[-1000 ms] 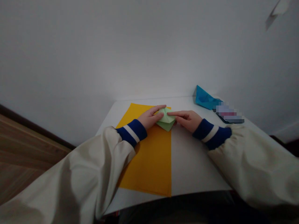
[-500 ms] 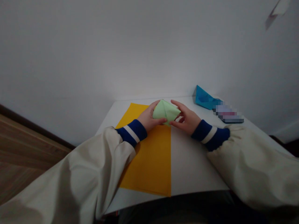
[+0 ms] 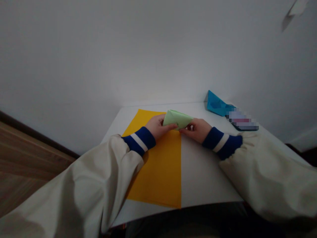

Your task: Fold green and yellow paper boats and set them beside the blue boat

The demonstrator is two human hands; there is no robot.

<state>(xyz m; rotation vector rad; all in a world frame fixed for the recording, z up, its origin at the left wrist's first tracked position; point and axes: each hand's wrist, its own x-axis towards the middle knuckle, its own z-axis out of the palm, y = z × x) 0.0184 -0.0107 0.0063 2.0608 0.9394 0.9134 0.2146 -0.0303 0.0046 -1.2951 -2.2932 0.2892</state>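
Currently, both hands grip the green paper (image 3: 176, 119) near its two ends.
The left hand (image 3: 156, 127) clasps the left end, thumb across the near face; the right hand (image 3: 198, 129) pinches the right end, fingers drawn in on the edge. Half a second ago, the right fingers stood spread and a broad, creased face showed; now the paper presents a narrower, slanted band. This suggests that the folded piece is being turned or flattened under two-handed control. Position: over the far right corner of the yellow sheet (image 3: 158, 172) on the bench (image 3: 205, 175); whether it touches the sheet cannot be determined. The blue paper (image 3: 218, 106) and a pixelated object (image 3: 241, 121) lie close together, beyond the right hand and apart from it.
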